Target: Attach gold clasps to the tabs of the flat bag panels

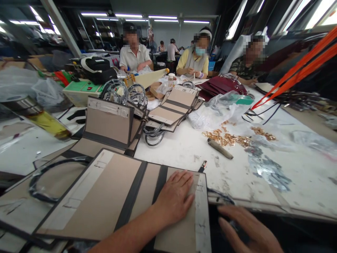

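Note:
A flat tan bag panel [105, 200] with dark trim and two dark strips lies at the near table edge. My left hand [175, 198] rests flat on its right part, fingers stretched out, holding nothing. My right hand [247, 230] hovers open over the dark table edge just right of the panel, fingers spread. A small metal clip [202, 166] pokes out beyond the panel's far edge. A dark handle loop [46, 175] lies on another panel to the left.
More tan panels [107, 126] stand and lie stacked behind [175, 105]. Gold hardware pieces [229, 138], a grey tool [219, 148], silver scraps [265, 168] and plastic bags [216, 110] cover the white table [179, 147]. Three people sit at the far side. Orange straps [302, 66] hang at right.

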Demonstrator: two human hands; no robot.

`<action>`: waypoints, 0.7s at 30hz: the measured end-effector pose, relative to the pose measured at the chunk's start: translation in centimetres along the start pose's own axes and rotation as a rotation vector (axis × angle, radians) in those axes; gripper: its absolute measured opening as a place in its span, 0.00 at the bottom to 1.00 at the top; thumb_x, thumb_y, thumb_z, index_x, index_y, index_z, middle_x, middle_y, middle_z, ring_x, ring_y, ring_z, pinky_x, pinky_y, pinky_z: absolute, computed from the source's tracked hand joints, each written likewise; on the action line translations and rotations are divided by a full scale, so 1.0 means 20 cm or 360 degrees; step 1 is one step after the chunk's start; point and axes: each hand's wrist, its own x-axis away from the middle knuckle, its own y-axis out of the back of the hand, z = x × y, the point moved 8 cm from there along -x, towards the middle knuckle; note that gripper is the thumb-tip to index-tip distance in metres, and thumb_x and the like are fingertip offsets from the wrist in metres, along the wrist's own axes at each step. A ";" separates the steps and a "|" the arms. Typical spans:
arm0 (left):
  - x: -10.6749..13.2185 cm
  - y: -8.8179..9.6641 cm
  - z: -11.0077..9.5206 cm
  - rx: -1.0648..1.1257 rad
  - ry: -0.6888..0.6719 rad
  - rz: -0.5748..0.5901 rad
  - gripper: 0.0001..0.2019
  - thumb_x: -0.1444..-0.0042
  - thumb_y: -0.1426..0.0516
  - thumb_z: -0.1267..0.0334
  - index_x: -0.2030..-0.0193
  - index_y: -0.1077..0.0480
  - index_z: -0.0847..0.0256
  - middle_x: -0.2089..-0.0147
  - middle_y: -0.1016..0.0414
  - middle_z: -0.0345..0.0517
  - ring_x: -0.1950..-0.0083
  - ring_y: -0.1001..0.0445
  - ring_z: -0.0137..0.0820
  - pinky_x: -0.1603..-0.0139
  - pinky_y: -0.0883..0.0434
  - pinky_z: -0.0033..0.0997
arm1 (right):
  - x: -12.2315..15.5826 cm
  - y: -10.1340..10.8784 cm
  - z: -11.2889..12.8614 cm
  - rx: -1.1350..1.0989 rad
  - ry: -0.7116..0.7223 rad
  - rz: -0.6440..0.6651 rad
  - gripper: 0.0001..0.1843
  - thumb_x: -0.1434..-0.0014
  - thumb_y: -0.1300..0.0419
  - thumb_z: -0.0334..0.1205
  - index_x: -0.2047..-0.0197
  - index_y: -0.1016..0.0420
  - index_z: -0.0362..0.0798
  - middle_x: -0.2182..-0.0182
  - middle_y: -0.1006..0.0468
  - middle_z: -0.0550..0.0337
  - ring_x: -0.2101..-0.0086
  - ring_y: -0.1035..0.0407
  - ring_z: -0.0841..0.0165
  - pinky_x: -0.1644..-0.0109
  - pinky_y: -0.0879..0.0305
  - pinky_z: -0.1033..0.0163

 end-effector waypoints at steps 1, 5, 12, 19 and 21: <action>0.00 0.00 0.00 -0.0010 0.0005 0.0011 0.28 0.28 0.45 0.55 0.25 0.40 0.59 0.23 0.38 0.47 0.21 0.43 0.40 0.19 0.46 0.50 | -0.08 0.00 0.05 0.0228 0.0175 -0.0099 0.20 0.36 0.34 0.55 0.44 0.17 0.59 0.42 0.19 0.57 0.40 0.29 0.52 0.30 0.36 0.47; 0.01 -0.02 0.00 -0.0022 -0.0005 0.0075 0.29 0.26 0.48 0.51 0.24 0.41 0.60 0.21 0.41 0.48 0.21 0.45 0.39 0.19 0.48 0.47 | -0.29 -0.15 0.15 0.0988 0.0662 -0.0247 0.25 0.29 0.42 0.51 0.34 0.25 0.51 0.35 0.24 0.53 0.36 0.32 0.51 0.35 0.34 0.43; 0.01 0.00 0.00 0.0025 0.0012 0.0090 0.29 0.28 0.46 0.53 0.24 0.42 0.56 0.22 0.39 0.47 0.21 0.44 0.39 0.19 0.48 0.48 | -0.26 -0.22 0.12 0.1269 0.0840 -0.0297 0.26 0.25 0.47 0.49 0.31 0.30 0.47 0.34 0.25 0.55 0.34 0.34 0.53 0.36 0.38 0.46; -0.01 -0.02 0.03 0.0111 0.0132 0.0281 0.35 0.36 0.38 0.59 0.24 0.41 0.56 0.21 0.41 0.46 0.21 0.44 0.42 0.19 0.48 0.53 | -0.27 -0.23 0.11 0.1289 0.0845 -0.0373 0.26 0.27 0.45 0.48 0.30 0.32 0.49 0.33 0.26 0.56 0.34 0.33 0.54 0.36 0.38 0.47; -0.01 -0.02 0.04 0.0132 0.0159 0.0276 0.35 0.37 0.38 0.60 0.24 0.41 0.54 0.21 0.41 0.44 0.21 0.44 0.42 0.19 0.48 0.54 | -0.27 -0.23 0.11 0.1303 0.0883 -0.0409 0.26 0.27 0.45 0.48 0.30 0.31 0.50 0.33 0.25 0.57 0.35 0.32 0.55 0.37 0.37 0.48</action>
